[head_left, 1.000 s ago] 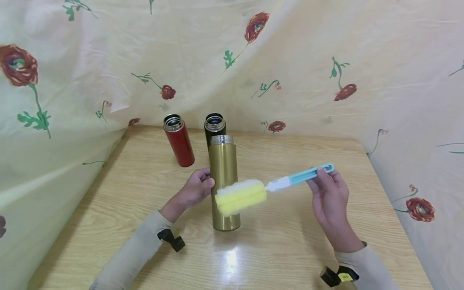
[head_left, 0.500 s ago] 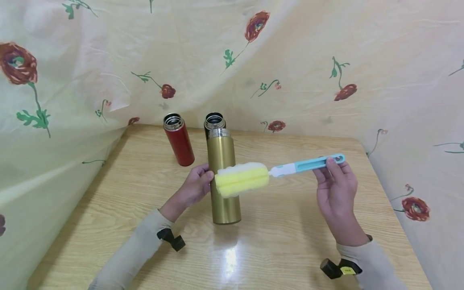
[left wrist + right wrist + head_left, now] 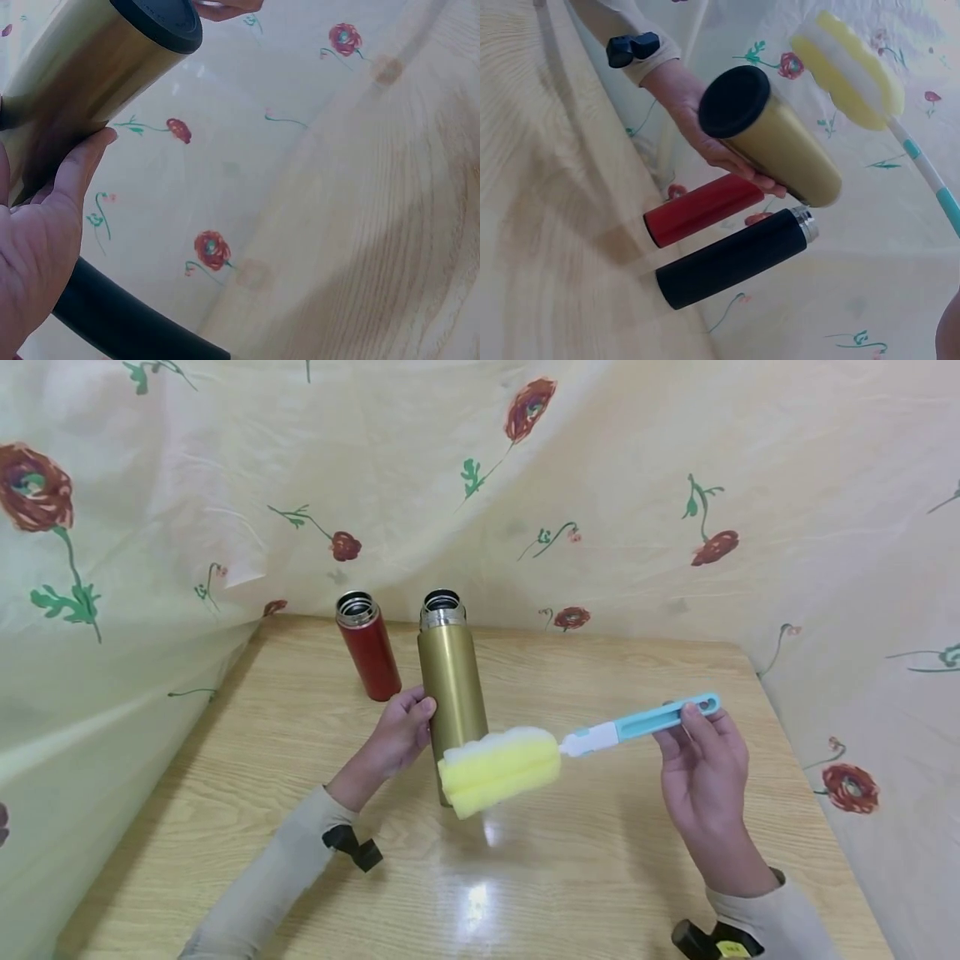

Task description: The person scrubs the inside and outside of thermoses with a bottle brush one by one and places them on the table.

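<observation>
My left hand [image 3: 401,735] grips the gold bottle [image 3: 450,681] above the counter [image 3: 585,860], while my right hand [image 3: 708,768] pinches the brush [image 3: 591,740] near its handle's end. Held so far back, the brush could twist loose if its sponge [image 3: 501,770] snagged on the rim. From above, the gold bottle hides most of the black bottle [image 3: 735,259], and its own mouth is hard to make out.

From above, the head view faces forward and down across the worktop [image 3: 570,877], the flowered cloth [image 3: 637,435] towards twelve o'clock. The left wrist view sits close to the gold flask [image 3: 97,67], which looms at ten, worktop tilted towards four. The right wrist view, farther off and likewise rolled, has worktop towards eight. Both wrist views share the flask's dark base [image 3: 735,101].
</observation>
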Demonstrator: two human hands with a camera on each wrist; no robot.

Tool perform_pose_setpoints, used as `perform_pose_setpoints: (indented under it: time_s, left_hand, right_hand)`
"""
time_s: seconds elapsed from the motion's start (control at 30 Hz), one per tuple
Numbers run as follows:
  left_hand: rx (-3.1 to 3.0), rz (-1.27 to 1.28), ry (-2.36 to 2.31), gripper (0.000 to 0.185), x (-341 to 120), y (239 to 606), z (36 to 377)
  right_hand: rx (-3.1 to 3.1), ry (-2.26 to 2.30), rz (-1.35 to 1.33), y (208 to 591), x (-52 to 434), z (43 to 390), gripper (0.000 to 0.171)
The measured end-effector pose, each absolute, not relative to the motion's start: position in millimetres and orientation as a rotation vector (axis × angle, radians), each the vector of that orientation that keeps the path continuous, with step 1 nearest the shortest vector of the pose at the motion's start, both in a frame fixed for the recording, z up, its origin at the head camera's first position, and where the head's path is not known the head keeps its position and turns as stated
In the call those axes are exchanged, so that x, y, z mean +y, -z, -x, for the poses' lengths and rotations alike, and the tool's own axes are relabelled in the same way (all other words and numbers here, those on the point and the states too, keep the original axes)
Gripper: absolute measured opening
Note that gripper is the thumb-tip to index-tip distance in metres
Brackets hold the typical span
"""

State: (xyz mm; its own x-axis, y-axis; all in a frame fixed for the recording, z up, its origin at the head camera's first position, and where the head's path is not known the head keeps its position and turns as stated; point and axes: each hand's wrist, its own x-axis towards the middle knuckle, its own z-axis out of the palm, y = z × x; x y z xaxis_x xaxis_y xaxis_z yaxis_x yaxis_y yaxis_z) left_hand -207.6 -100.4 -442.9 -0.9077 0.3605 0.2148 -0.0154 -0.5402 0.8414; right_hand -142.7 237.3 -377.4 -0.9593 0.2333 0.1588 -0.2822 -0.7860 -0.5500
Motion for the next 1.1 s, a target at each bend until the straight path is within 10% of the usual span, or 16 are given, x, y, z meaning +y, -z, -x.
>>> perform_pose_setpoints:
  time_s: [1.1]
  left_hand:
    - [1.260,-0.617,-2.619,0.043,-108,434,211]
  right_hand:
    - [-1.173,-2.656,-0.066,440,236,117,0.014]
